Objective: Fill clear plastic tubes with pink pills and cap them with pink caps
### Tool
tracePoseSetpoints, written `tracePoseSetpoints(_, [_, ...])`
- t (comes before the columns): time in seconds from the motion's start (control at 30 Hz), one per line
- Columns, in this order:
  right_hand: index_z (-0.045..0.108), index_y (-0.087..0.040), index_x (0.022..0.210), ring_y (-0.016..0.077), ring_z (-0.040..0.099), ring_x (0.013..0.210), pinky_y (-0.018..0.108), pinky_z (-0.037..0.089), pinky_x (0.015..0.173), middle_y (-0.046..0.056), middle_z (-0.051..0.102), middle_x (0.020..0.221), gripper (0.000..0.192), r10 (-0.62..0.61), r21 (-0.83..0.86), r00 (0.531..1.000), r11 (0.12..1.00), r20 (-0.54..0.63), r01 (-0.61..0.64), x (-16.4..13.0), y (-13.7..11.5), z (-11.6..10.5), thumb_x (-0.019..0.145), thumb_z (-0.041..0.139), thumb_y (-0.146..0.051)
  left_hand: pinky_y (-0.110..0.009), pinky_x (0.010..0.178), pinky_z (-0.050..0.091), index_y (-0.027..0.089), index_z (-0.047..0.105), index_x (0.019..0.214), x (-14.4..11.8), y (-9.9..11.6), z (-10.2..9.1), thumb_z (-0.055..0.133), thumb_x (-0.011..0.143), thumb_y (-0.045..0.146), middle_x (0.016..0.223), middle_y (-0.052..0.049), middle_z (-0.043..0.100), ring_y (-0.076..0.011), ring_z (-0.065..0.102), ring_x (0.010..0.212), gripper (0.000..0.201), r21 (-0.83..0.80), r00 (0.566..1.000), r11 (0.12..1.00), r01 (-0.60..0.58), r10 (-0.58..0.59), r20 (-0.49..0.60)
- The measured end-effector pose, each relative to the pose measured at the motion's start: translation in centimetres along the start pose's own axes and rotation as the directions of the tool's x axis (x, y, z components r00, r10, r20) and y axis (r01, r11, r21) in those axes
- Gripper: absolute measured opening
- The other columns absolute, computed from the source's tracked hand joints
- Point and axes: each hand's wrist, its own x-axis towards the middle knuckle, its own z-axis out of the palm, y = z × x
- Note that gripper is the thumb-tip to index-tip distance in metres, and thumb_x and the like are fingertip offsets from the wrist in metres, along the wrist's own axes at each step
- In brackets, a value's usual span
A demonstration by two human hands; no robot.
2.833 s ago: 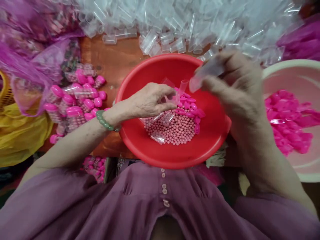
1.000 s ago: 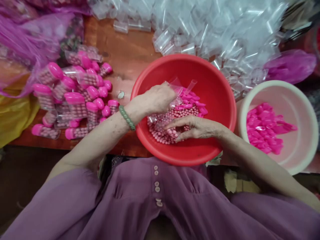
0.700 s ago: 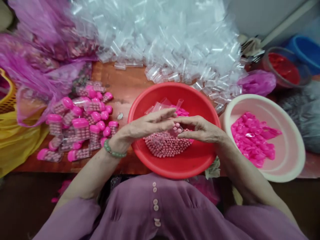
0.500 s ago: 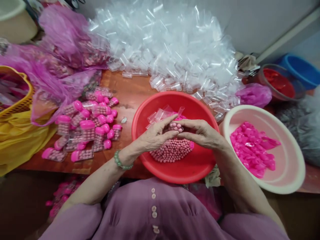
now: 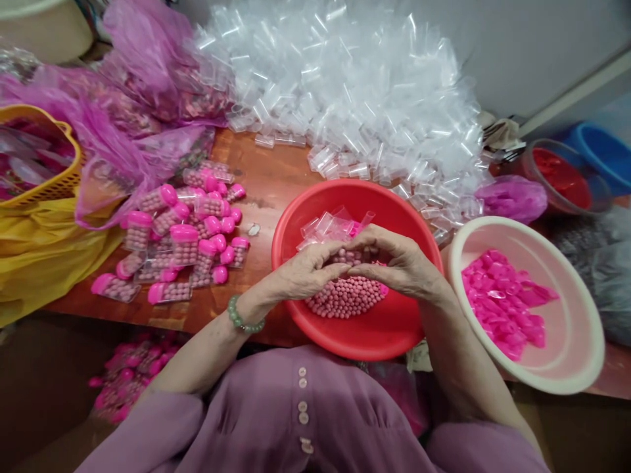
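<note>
Over the red basin (image 5: 355,341), my left hand (image 5: 311,268) grips a small clear plastic container of pink beads (image 5: 347,257) between thumb and fingers. My right hand (image 5: 397,259) curves around the container's other side, its fingertips meeting those of my left. Fingers partly hide the container. Below lie loose pink beads (image 5: 340,301) heaped in the basin. Several clear empty containers (image 5: 325,228) rest behind my hands, inside the basin, with bright pink pieces partly hidden beside them.
Filled containers with pink caps (image 5: 184,243) are piled on the left. A large heap of clear containers (image 5: 340,85) spreads across the back. The white basin (image 5: 582,328) on the right holds pink caps (image 5: 507,302). A yellow basket (image 5: 73,161) and purple bags (image 5: 148,59) stand far left.
The view has shifted slightly, moving the table's contents within the frame. My right fingers have arched higher around the container, whose bead-filled end now shows less clearly.
</note>
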Motion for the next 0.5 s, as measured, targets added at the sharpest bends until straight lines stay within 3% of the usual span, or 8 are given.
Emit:
tracePoseSetpoints(0.17, [0.054, -0.020, 0.076, 0.0105, 0.047, 0.063, 0.024, 0.041, 0.056, -0.003, 0.051, 0.070, 0.030, 0.128, 0.111, 0.991, 0.986, -0.039, -0.123, 0.2, 1.0, 1.2, 0.078, 0.076, -0.042, -0.033, 0.083, 0.051, 0.015, 0.061, 0.100, 0.0, -0.9, -0.4, 0.056, 0.091, 0.035, 0.095, -0.005, 0.062, -0.0167, 0.060, 0.089, 0.023, -0.134, 0.998, 0.989, 0.064, -0.067, -0.014])
tracePoseSetpoints(0.3, [0.050, -0.022, 0.079, 0.0086, 0.043, 0.056, 0.022, 0.036, 0.049, -0.005, 0.048, 0.067, 0.034, 0.273, 0.223, 0.960, 0.941, -0.059, -0.254, -0.3, 1.2, 1.6, 0.077, 0.076, -0.043, -0.032, 0.087, 0.050, 0.015, 0.060, 0.103, 0.1, -0.9, -0.9, 0.064, 0.087, 0.030, 0.100, -0.006, 0.063, -0.0160, 0.061, 0.093, 0.022, -0.328, 0.994, 0.942, 0.068, -0.091, -0.053])
tracePoseSetpoints(0.43, [0.058, -0.020, 0.087, 0.0124, 0.056, 0.067, 0.026, 0.047, 0.062, -0.001, 0.061, 0.076, 0.030, 0.307, 0.027, 0.936, 0.948, 0.175, -0.316, -1.1, 0.8, 0.6, 0.080, 0.073, -0.044, -0.035, 0.099, 0.047, 0.015, 0.058, 0.113, 0.1, -0.9, -1.2, 0.070, 0.079, 0.020, 0.114, -0.010, 0.064, -0.0206, 0.060, 0.111, 0.036, -0.382, 0.993, 0.921, 0.070, -0.103, -0.065])
tracePoseSetpoints(0.5, [0.060, -0.019, 0.089, 0.0153, 0.061, 0.073, 0.029, 0.050, 0.069, 0.002, 0.065, 0.081, 0.029, 0.343, -0.117, 0.913, 0.939, 0.223, -0.324, -1.4, 1.2, 0.0, 0.085, 0.067, -0.047, -0.036, 0.099, 0.048, 0.014, 0.057, 0.117, 0.1, -0.9, -1.2, 0.071, 0.076, 0.017, 0.119, -0.012, 0.063, -0.0217, 0.060, 0.113, 0.043, -0.428, 0.992, 0.900, 0.082, -0.116, -0.053])
